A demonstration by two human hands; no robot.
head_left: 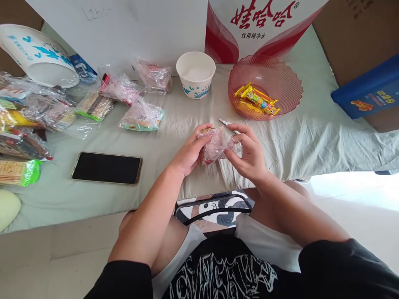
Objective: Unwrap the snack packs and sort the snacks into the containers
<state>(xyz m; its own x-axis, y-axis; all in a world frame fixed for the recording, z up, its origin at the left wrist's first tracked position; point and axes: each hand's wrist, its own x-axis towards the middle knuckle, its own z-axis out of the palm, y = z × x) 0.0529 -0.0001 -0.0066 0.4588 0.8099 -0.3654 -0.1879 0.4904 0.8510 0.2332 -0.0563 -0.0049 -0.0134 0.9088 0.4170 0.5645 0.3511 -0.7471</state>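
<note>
My left hand and my right hand both grip a small clear plastic bag of snacks above the front edge of a pale green sheet. A thin white tool pokes out just behind my right hand's fingers; whether the hand holds it I cannot tell. Beyond my right hand stands a pink ribbed bowl holding yellow wrapped candies. A white paper cup stands behind my hands.
A black phone lies flat at the left. Several bagged snacks are scattered at the back left, next to a tipped white paper bucket. A red-and-white carton stands at the back; a blue box sits at right.
</note>
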